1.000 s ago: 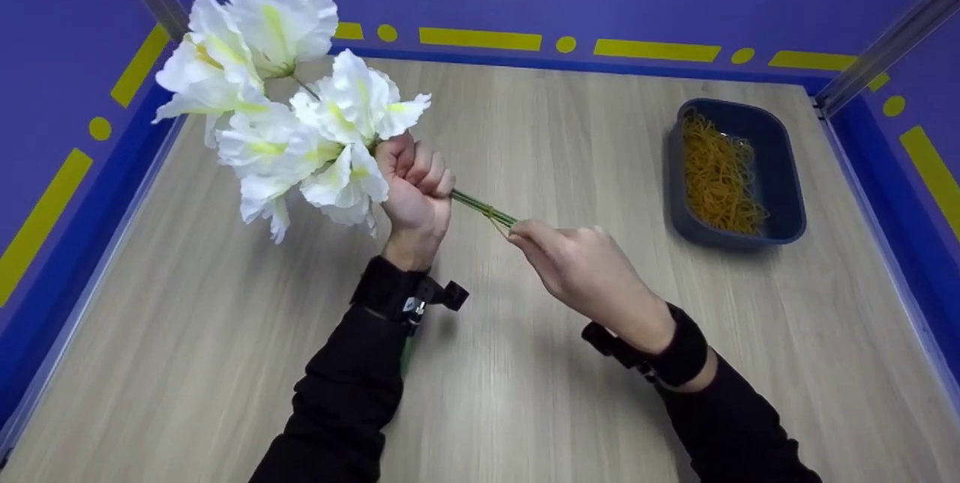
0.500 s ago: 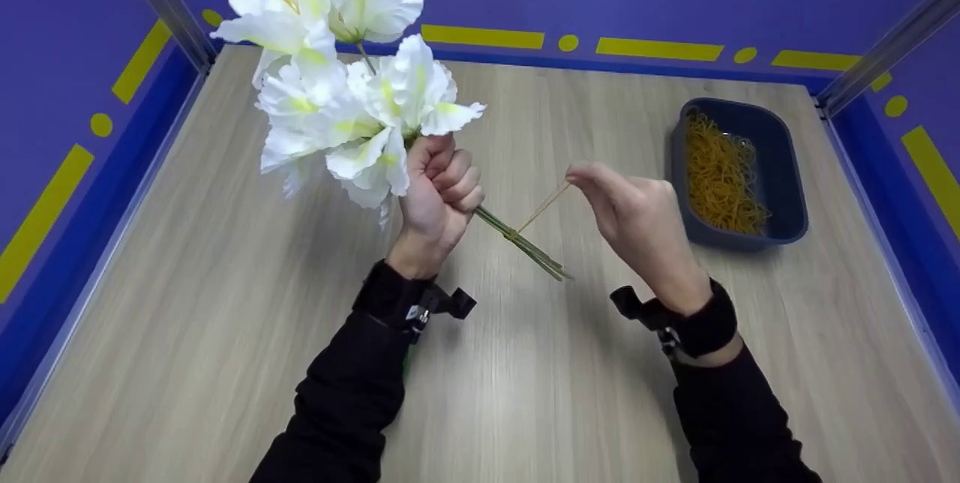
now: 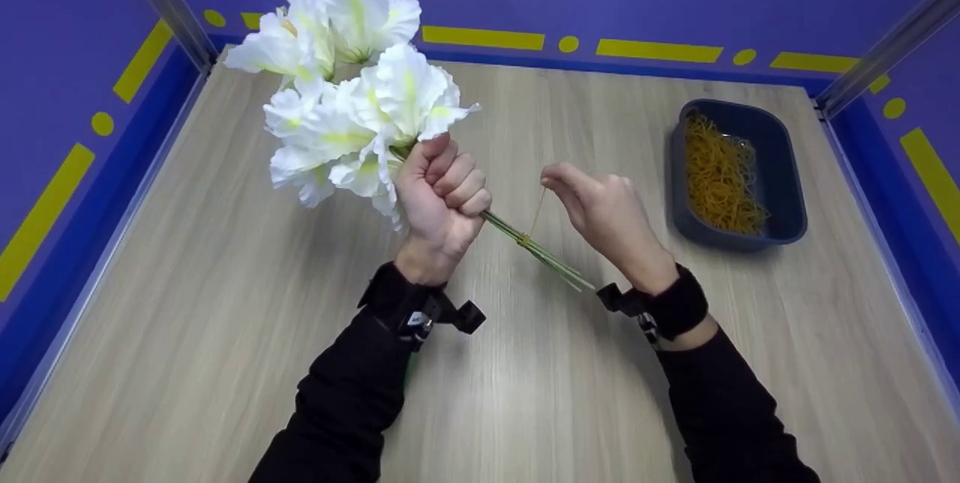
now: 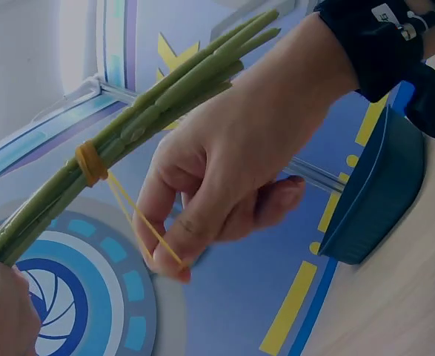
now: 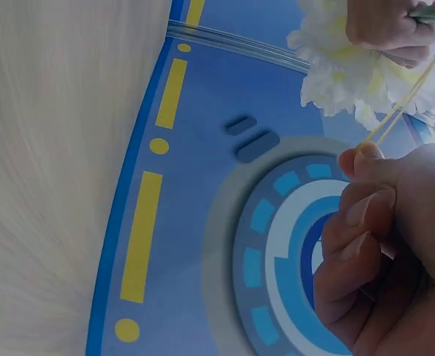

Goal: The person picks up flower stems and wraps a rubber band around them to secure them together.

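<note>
A bunch of white artificial flowers leans to the upper left in the head view. My left hand grips its green stems just below the blossoms. Several turns of a yellow rubber band wrap the stems a little way from that fist. A free loop of the band stretches off the stems to my right hand, whose thumb and index finger pinch its end. In the right wrist view the fingertips hold this taut loop. Below the band, the stem ends stick out.
A dark grey-blue plastic box holding many loose yellow rubber bands stands at the right on the wooden table. Blue panels with yellow marks rise at the back and both sides.
My right hand has pulled the band loop from along the stems up and away, then drifted slightly back left. My left hand and the flowers have shifted right, and the stem ends came into view.
</note>
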Motion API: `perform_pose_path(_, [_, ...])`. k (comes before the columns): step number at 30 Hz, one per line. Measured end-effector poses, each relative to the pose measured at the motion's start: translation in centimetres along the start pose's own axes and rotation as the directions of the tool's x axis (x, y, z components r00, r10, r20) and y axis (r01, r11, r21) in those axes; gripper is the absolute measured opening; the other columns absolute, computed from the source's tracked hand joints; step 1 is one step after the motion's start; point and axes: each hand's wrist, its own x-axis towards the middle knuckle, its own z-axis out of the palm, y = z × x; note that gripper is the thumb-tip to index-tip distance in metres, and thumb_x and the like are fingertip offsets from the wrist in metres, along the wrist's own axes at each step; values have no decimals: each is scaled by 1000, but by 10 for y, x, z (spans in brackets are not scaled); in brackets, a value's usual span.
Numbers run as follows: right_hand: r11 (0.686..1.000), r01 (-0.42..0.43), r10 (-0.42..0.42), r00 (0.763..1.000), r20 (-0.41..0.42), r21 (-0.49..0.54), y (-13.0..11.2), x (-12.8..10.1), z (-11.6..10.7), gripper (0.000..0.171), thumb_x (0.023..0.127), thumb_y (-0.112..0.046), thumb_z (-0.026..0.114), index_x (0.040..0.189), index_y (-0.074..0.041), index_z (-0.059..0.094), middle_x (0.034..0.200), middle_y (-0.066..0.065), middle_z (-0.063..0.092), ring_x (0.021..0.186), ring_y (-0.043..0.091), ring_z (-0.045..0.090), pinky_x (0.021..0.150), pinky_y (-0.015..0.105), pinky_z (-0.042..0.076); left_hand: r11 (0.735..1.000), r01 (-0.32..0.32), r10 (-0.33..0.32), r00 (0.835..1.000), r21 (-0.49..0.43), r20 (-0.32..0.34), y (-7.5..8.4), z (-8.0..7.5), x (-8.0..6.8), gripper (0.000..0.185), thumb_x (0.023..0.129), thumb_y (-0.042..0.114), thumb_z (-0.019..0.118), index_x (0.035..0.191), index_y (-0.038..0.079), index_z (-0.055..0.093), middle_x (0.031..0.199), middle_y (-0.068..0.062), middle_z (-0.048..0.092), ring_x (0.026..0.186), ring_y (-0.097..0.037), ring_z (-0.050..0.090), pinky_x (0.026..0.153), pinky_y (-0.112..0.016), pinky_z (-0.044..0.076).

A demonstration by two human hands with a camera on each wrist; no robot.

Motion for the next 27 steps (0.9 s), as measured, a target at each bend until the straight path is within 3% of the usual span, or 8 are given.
perform_pose_path(12, [981, 76, -110, 976, 190, 181, -36, -10, 39, 7, 101, -14, 62, 101, -8, 66, 67, -3, 55, 53, 4, 36, 43, 19, 33, 981, -139, 143, 990, -139, 19, 3, -1, -2, 46, 105, 23, 24, 59, 19, 24, 50, 8, 19, 42, -5, 14, 39, -19, 11])
perform_pose_path(14, [950, 250, -173, 920, 351, -186, -46, -13, 44, 15, 107, -9, 49, 95, -4, 57, 72, -5, 48, 63, 2, 40, 57, 15, 40, 975, -175, 178, 984, -136, 10, 5, -2, -1, 47, 105, 23, 23, 58, 18, 25, 51, 8, 19, 43, -5, 14, 39, -19, 11])
perform_pose_path(16, [887, 340, -206, 897, 392, -313, -58, -15, 47, 19, 109, -11, 42, 99, -3, 56, 79, -5, 50, 71, 0, 42, 69, 11, 41, 969, -217, 218, 976, -118, -2, 7, -3, -1, 48, 105, 22, 22, 57, 18, 28, 50, 8, 19, 43, -5, 13, 39, -19, 10])
perform_pose_path(18, [889, 332, -185, 891, 415, -317, -68, -18, 47, 21, 110, -11, 39, 101, -3, 55, 83, -6, 53, 74, -1, 44, 75, 12, 44, 961, -261, 260, 965, -88, -17, 8, -3, 0, 49, 105, 21, 22, 57, 18, 31, 50, 8, 19, 43, -5, 13, 38, -19, 10])
perform_pose_path(19, [906, 306, -164, 891, 424, -293, -72, -20, 45, 21, 111, -11, 37, 101, -4, 54, 83, -6, 53, 73, -1, 45, 75, 15, 46, 957, -280, 279, 960, -73, -22, 9, -3, 0, 49, 105, 20, 22, 57, 18, 31, 50, 9, 19, 43, -5, 13, 38, -19, 10])
perform_pose_path(20, [986, 156, -123, 921, 371, -61, -77, -21, 44, 18, 110, -13, 42, 104, -4, 57, 82, -4, 58, 68, -1, 45, 68, 16, 48, 954, -296, 295, 955, -58, -23, 9, -2, 0, 49, 104, 19, 21, 57, 18, 30, 50, 9, 19, 42, -4, 13, 38, -19, 10])
perform_pose_path(23, [972, -21, -50, 954, 296, 234, -86, -26, 38, 12, 107, -14, 50, 109, -6, 59, 81, -3, 65, 60, 1, 46, 54, 23, 49, 945, -326, 326, 945, -14, 3, 9, -1, -1, 45, 103, 18, 19, 59, 19, 24, 50, 9, 19, 43, -4, 13, 38, -18, 9])
perform_pose_path(27, [966, -19, -55, 959, 278, 256, -95, -29, 30, 9, 107, -13, 51, 107, -7, 58, 80, -3, 65, 57, 2, 44, 48, 24, 46, 942, -337, 334, 938, 17, 90, 8, -1, -2, 38, 100, 16, 16, 62, 19, 18, 51, 9, 18, 44, -4, 12, 39, -18, 8])
